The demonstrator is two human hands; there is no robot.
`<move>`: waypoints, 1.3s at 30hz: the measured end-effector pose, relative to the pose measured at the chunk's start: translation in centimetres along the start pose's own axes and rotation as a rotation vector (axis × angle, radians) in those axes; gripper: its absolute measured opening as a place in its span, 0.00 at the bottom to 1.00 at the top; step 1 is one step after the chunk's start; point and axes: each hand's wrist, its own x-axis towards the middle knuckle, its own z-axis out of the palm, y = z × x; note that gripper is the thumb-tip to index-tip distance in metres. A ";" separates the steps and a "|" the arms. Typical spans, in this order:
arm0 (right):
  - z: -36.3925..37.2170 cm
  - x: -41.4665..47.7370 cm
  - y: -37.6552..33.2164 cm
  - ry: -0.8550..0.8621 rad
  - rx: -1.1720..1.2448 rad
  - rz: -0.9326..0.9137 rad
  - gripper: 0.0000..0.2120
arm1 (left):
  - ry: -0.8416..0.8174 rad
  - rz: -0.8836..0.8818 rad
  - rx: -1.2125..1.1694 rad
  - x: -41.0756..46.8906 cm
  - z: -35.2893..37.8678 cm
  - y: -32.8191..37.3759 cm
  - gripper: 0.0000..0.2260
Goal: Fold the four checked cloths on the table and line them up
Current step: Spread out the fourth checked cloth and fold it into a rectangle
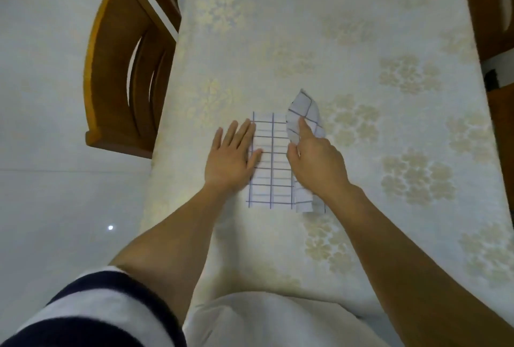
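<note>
A white cloth with blue checks (274,163) lies on the table (361,41), which is covered in a cream floral tablecloth. My left hand (232,156) lies flat with straight fingers on the cloth's left edge. My right hand (315,160) pinches the cloth's right side and lifts it, so a flap (304,113) stands up above the fingers. Only this one checked cloth is in view.
A wooden chair (125,68) stands at the table's left side, over a pale tiled floor. Another wooden chair (492,13) shows at the right edge. The tablecloth stretches bare beyond and to the right of the cloth.
</note>
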 end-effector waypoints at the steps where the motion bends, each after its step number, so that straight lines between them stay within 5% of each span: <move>1: 0.9 0.4 -0.8 -0.025 -0.040 0.004 0.30 | 0.028 -0.008 0.008 -0.3 0.1 -0.4 0.28; 5: 4.8 2.1 -2.7 -0.151 -0.078 -0.004 0.34 | 0.035 -0.026 0.003 0.2 0.3 -0.4 0.26; 8: 6.8 2.0 -2.1 -0.251 0.191 -0.118 0.35 | 0.019 -0.013 0.036 0.1 0.4 -0.9 0.26; 10: 7.1 1.4 -1.0 -0.137 0.265 -0.207 0.31 | 0.035 -0.033 -0.027 0.1 0.2 -0.9 0.26; 14: 7.2 1.6 2.2 0.163 0.136 -0.189 0.29 | 0.040 -0.078 -0.111 0.2 -0.3 -0.6 0.26; 20: 9.2 2.9 4.5 -0.091 -0.210 -0.143 0.35 | 0.007 -0.026 -0.010 0.1 -0.2 -0.8 0.25; 32: 5.6 6.2 10.6 -0.011 -0.143 -0.096 0.25 | -0.013 -0.033 0.008 0.2 -0.3 -0.6 0.25; 39: 5.8 2.6 12.1 -0.072 -0.080 -0.063 0.30 | 0.002 -0.030 -0.012 0.3 -0.3 -0.6 0.26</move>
